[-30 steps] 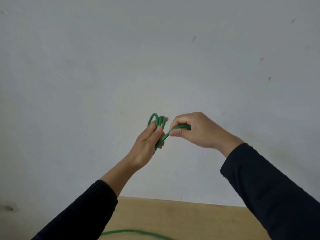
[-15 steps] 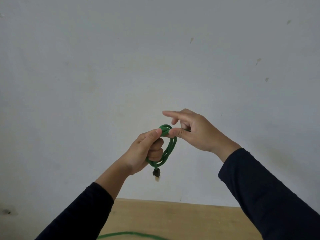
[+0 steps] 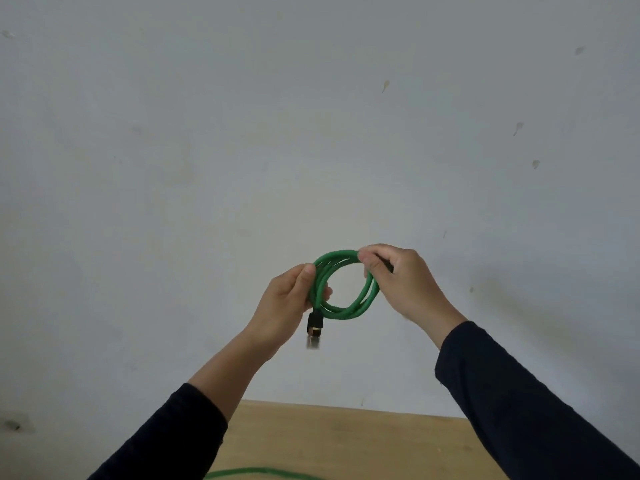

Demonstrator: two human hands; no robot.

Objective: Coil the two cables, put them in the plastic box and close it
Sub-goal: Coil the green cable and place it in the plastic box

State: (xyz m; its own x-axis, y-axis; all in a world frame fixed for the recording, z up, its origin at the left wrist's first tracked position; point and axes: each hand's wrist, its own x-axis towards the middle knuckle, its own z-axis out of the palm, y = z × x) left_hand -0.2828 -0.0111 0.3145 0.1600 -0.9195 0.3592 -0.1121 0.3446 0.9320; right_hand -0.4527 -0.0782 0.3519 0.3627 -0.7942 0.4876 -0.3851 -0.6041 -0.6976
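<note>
A green cable (image 3: 341, 311) hangs in a round coil of several loops, held up in front of a pale wall. My left hand (image 3: 289, 304) grips the coil's left side, thumb on top. My right hand (image 3: 398, 282) pinches the upper right of the coil. A black plug with a metal tip (image 3: 314, 329) dangles below my left hand. A stretch of green cable (image 3: 256, 473) lies on the table at the bottom edge; whether it is the same cable cannot be told. The plastic box is out of view.
A light wooden table (image 3: 346, 441) shows at the bottom, its far edge against the grey-white wall (image 3: 311, 133). My dark sleeves cover both forearms.
The coil has been pulled wider into an open ring. My right hand went from pointing fingers to pinching the coil's upper right. The plug hangs lower.
</note>
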